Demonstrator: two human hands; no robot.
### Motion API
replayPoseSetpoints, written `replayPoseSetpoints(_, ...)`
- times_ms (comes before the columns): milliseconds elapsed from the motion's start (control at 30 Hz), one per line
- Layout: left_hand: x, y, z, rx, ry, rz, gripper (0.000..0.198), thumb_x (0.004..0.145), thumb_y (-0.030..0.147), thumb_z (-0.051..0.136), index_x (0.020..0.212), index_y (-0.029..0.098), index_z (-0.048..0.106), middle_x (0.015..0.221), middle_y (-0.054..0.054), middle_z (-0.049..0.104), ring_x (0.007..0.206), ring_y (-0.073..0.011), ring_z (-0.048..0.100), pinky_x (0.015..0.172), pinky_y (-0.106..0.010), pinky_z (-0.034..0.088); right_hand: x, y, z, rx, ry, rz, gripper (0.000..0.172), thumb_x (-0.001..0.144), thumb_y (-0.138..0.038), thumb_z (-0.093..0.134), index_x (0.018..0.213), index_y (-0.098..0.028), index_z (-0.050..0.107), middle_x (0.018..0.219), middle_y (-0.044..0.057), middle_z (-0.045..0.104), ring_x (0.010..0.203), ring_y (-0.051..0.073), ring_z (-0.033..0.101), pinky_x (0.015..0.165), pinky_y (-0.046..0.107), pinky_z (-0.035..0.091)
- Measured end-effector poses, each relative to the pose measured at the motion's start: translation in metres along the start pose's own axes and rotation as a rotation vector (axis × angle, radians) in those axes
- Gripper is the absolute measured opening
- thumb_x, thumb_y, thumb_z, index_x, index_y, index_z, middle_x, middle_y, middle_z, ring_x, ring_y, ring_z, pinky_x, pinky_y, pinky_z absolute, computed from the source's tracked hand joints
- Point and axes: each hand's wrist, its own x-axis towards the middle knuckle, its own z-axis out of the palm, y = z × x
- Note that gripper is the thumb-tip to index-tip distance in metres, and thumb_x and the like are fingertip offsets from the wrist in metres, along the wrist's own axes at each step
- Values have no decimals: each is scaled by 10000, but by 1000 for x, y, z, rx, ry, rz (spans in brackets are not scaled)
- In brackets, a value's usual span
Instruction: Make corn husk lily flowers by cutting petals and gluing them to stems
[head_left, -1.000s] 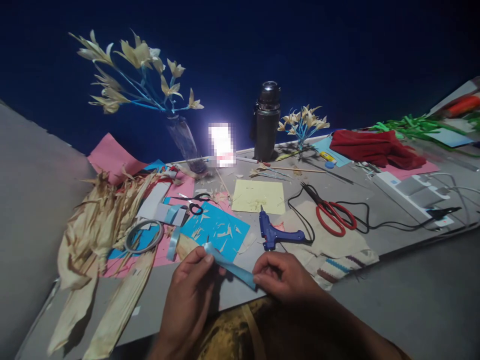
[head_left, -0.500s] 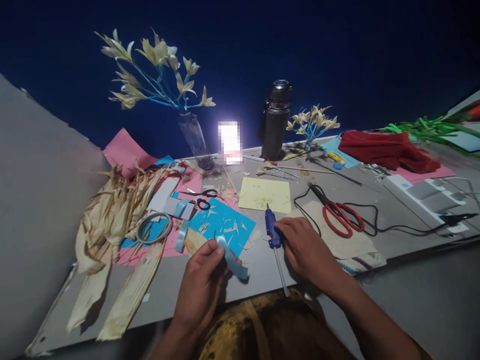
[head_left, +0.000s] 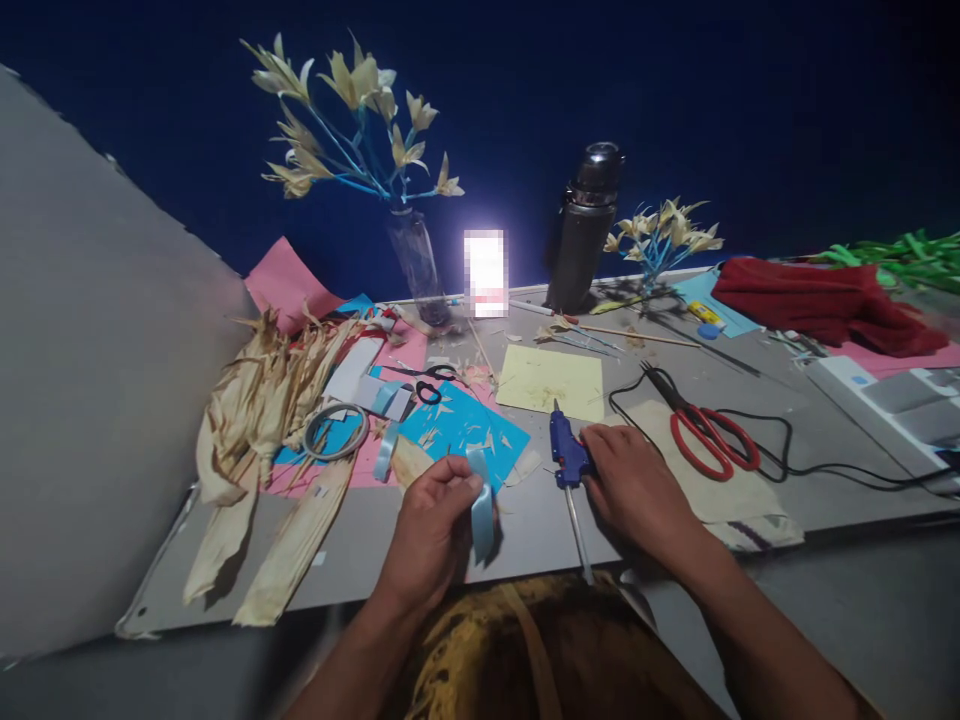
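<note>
My left hand is closed in a pinch on a strip of light blue ribbon, which hangs down near the table's front edge. My right hand is wrapped round the handle of a blue glue gun. The gun's nozzle points away from me toward a yellow paper sheet, and a glue stick pokes out of its back toward me. Just beyond the left hand lies a blue paper sheet strewn with pale cuttings.
Dried corn husks are heaped at the left beside a tape ring. Red-handled scissors and a black cord lie right of the gun. A vase of husk flowers, a flask, a red cloth and a power strip stand farther back.
My right hand let go of the ribbon, reached to the glue gun and closed on its handle. The ribbon now hangs from my left hand alone. The view has shifted left.
</note>
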Motion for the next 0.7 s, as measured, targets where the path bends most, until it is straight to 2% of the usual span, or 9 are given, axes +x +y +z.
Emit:
replayPoseSetpoints(167,7,-1,-5,-13,-4,54,290,652,225,795,780,185,538,564,43,607,521,-135,604,540,-244,466,2,5,-1,33,-6,1,334,782,-118,617,1112,-167,603,1058,145,609,979,322,523,857,447,461)
replayPoseSetpoints(300,11,-3,-6,-30,-42,39,297,662,232,801,764,178,527,674,-7,677,661,-178,673,647,-292,518,1,11,1,134,13,-13,331,763,-103,591,1085,-181,597,1097,129,606,1011,316,530,877,454,464)
replayPoseSetpoints(367,13,-2,-4,-21,-41,32,310,662,241,806,770,179,522,634,5,662,623,-169,662,626,-286,517,-1,15,4,218,37,-32,360,759,-94,569,1107,-185,575,1142,125,612,1054,313,537,908,467,462)
replayPoseSetpoints(433,13,-1,-1,-6,-36,36,309,668,245,801,796,182,526,582,24,638,546,-148,626,568,-267,502,-5,19,5,322,94,-46,388,774,-98,542,1151,-190,550,1188,125,612,1106,308,543,943,475,458)
replayPoseSetpoints(533,15,0,6,40,-34,62,290,681,240,784,821,175,539,566,23,639,484,-120,579,512,-239,476,-11,25,2,491,263,7,403,828,-155,507,1229,-194,519,1243,138,602,1152,297,560,955,461,470)
replayPoseSetpoints(600,16,1,11,64,-33,69,272,689,250,776,816,170,549,577,12,649,480,-118,577,501,-234,473,-15,26,-6,590,356,99,369,857,-222,512,1225,-199,531,1190,132,630,1081,290,605,896,424,506)
replayPoseSetpoints(700,17,1,18,89,-14,123,257,670,248,790,796,159,584,594,17,633,483,-111,570,493,-224,469,-20,22,-21,686,351,152,285,869,-333,561,1126,-214,592,1040,101,670,920,276,646,798,373,527)
